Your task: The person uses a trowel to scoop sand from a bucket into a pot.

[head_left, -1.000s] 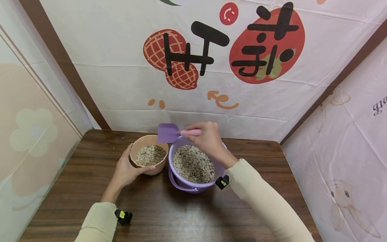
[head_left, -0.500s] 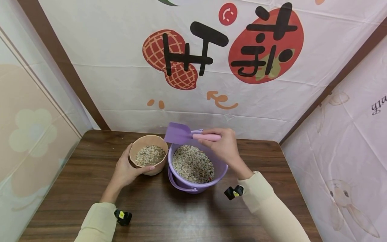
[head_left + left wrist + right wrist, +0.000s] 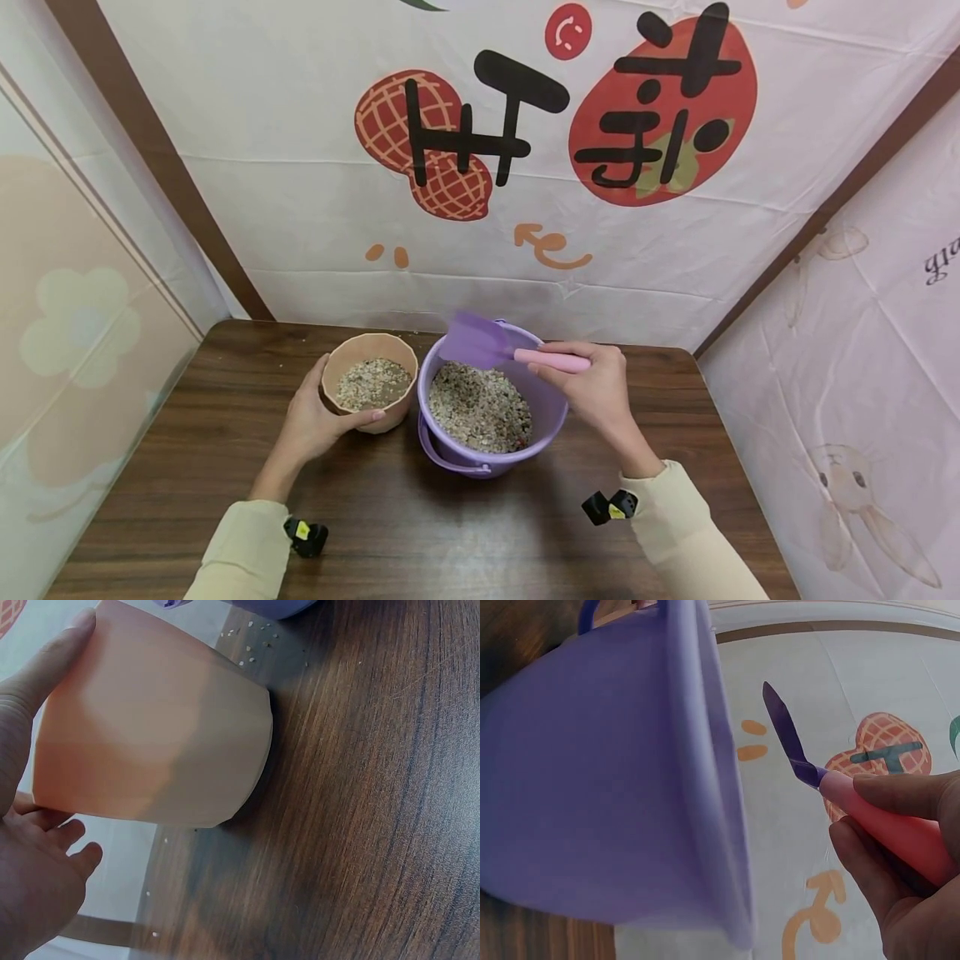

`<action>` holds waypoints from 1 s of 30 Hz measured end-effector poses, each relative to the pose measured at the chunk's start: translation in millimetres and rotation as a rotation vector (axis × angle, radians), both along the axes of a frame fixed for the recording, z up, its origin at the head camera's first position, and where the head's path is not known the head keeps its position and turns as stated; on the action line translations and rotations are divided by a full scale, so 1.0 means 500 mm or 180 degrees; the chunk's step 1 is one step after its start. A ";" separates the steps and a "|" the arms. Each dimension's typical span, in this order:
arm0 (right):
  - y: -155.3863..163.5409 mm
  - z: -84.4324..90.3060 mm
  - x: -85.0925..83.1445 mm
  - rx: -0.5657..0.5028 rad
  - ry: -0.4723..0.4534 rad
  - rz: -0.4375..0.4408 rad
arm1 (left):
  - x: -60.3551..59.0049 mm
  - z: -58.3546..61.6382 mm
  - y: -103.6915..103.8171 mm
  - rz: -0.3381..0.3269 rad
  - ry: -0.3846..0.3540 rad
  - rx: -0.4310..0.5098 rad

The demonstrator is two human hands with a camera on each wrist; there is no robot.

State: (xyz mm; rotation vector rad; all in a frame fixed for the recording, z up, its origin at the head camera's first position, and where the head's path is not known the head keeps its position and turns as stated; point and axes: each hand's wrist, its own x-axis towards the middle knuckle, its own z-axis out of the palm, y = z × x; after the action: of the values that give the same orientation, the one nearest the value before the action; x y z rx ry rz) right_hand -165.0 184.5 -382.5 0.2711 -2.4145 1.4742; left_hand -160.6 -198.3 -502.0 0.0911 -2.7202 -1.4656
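My left hand (image 3: pixel 318 425) holds a peach flowerpot (image 3: pixel 150 727) by its side, thumb at the near rim and fingers round the far side. Pale gravel (image 3: pixel 372 383) partly fills the pot. To its right stands a purple bucket (image 3: pixel 553 421) with more gravel (image 3: pixel 480 412) in it. Above the bucket's far side, my right hand (image 3: pixel 600 387) grips a small toy shovel by its pink handle (image 3: pixel 877 825). The shovel's purple blade (image 3: pixel 474 342) points left over the opening and looks blurred. In the right wrist view the blade (image 3: pixel 784 731) shows edge-on, with no gravel visible on it.
The wooden table (image 3: pixel 405 533) ends at the back against a printed cloth (image 3: pixel 300 208). More cloth hangs along both sides. Several loose grains (image 3: pixel 251 649) lie on the tabletop near the pot. The bucket's carrying handle (image 3: pixel 450 468) hangs down at its front left.
My right hand has drawn the shovel to the right, from beside the pot's rim to over the bucket. The left hand and the pot have stayed in place.
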 end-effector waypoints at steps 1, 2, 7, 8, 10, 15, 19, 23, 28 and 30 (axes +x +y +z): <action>0.005 -0.003 0.004 0.0006 -0.0028 -0.0034 | 0.000 0.000 0.000 0.0000 -0.0005 0.0002; 0.010 -0.005 0.007 0.0006 -0.0055 -0.0062 | 0.000 0.000 0.001 0.0000 -0.0006 0.0002; 0.032 -0.018 0.024 -0.0009 -0.0162 -0.0139 | -0.001 -0.001 0.002 0.0010 0.0029 -0.0023; 0.037 -0.020 0.027 -0.0021 -0.0186 -0.0145 | -0.002 -0.001 0.002 0.0010 0.0037 -0.0030; 0.045 -0.026 0.033 -0.0034 -0.0232 -0.0155 | -0.002 -0.002 0.002 0.0011 0.0039 -0.0033; 0.064 -0.039 0.048 -0.0034 -0.0376 -0.0204 | -0.002 -0.003 0.002 0.0001 0.0061 -0.0027; 0.073 -0.047 0.058 -0.0009 -0.0394 -0.0204 | -0.002 -0.001 0.003 -0.0002 0.0108 -0.0050; 0.078 -0.054 0.065 -0.0028 -0.0365 -0.0150 | 0.000 0.002 0.002 0.0003 0.0109 -0.0085; 0.082 -0.061 0.070 -0.0014 -0.0330 -0.0147 | 0.002 0.004 0.002 0.0007 0.0128 -0.0136; 0.084 -0.062 0.071 0.0005 -0.0321 -0.0159 | 0.002 0.004 0.001 -0.0003 0.0139 -0.0156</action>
State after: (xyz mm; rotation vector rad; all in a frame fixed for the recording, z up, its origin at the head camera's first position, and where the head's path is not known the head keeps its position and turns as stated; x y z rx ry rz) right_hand -129.6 226.3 -413.5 0.1387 -2.4816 1.4979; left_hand -159.7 -197.8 -499.9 0.0551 -2.7196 -1.3834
